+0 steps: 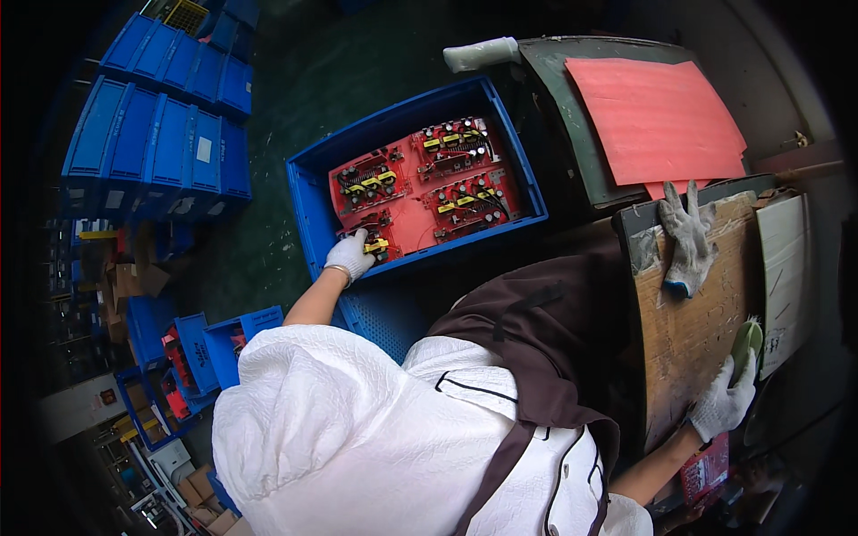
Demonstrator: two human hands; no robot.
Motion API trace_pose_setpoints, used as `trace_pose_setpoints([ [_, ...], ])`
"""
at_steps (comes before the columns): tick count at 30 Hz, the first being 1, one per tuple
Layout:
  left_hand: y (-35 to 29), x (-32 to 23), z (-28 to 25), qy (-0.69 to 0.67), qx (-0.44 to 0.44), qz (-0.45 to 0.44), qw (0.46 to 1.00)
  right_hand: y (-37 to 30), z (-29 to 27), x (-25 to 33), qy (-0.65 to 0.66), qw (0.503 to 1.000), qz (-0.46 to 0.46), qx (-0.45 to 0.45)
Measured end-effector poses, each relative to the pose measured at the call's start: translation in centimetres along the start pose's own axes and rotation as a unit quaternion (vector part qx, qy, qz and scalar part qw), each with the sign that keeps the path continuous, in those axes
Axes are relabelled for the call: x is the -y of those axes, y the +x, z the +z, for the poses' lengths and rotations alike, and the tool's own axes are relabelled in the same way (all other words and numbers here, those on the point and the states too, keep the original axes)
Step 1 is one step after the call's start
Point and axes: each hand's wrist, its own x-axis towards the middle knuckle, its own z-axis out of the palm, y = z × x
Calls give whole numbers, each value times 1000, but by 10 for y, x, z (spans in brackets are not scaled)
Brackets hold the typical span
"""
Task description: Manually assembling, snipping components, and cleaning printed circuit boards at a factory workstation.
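My left hand [350, 255], in a white knit glove, reaches over the near left corner of a blue crate [299, 210]. Its fingers are closed at the edge of a circuit board [379, 243] with yellow-wrapped parts; the fingertips are partly hidden among the components. Several similar boards [465, 198] lie on pink foam in the crate. At the lower right, my right hand [722, 404], also gloved, closes its fingers round the lower end of a green oval brush-like thing [749, 343] with a pale fringe, beside a worn wooden board.
A loose glove [688, 239] lies on the wooden board [697, 313]. Pink foam sheets [657, 121] cover a bench beyond it. Stacked blue bins [156, 147] stand at the far left, with smaller blue bins [192, 353] nearer. A red board [706, 469] sits below my right hand.
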Motion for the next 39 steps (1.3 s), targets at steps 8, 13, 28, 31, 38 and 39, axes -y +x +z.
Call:
trace_pose_setpoints([
  [8, 12, -3, 14, -19, -47, -16, 999, -26, 8, -39, -146, 989, -31, -15],
  [13, -9, -22, -24, 64, -33, 44, 996, -43, 33, -29, -175, 978, -1, 113],
  [28, 13, -54, -41, 60, -7, 49, 997, -40, 27, -10, -159, 979, -80, 96],
  [31, 15, -52, -43, 63, -15, 46, 997, -31, 28, 0, -153, 978, -77, 119],
  [38, 32, -81, -14, 39, -13, 43, 998, -12, 37, 35, -138, 978, -102, 120],
  [39, 33, -81, -11, 34, -10, 36, 999, -9, 37, 39, -130, 978, -122, 110],
])
